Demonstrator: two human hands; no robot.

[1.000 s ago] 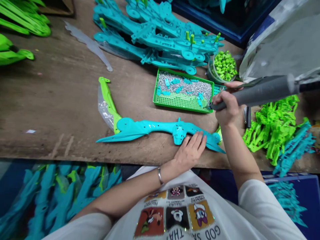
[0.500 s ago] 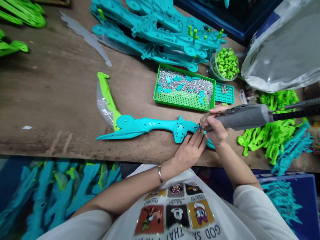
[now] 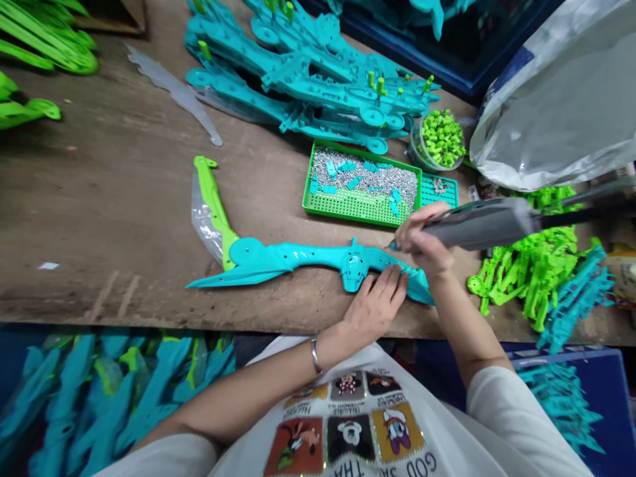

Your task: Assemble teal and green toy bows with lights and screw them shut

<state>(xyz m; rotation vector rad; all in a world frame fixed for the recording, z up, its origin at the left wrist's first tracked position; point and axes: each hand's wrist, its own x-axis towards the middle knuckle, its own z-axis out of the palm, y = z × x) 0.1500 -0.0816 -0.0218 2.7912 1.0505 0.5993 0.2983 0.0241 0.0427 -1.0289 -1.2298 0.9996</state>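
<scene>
A long teal plastic toy piece [image 3: 298, 260] with a lime green end lies along the near edge of the wooden table [image 3: 114, 192]. My left hand [image 3: 376, 306] lies flat on its right part, fingers stretched out, pressing it down. My right hand [image 3: 422, 240] is closed round a grey electric screwdriver [image 3: 477, 225], whose tip touches the teal piece just right of its raised hub. A green tray [image 3: 358, 209] of small silver screws and teal bits sits right behind the piece.
Stacked teal parts [image 3: 318, 79] fill the back of the table. A clear tub of lime green pegs [image 3: 440, 139] stands by a grey plastic bag [image 3: 561, 112]. Lime green parts [image 3: 531, 271] lie at the right, more teal pieces [image 3: 114, 391] below the table edge.
My right hand brought the screwdriver from the screw tray down to the teal piece and now holds its tip there. My left hand stayed flat on the piece.
</scene>
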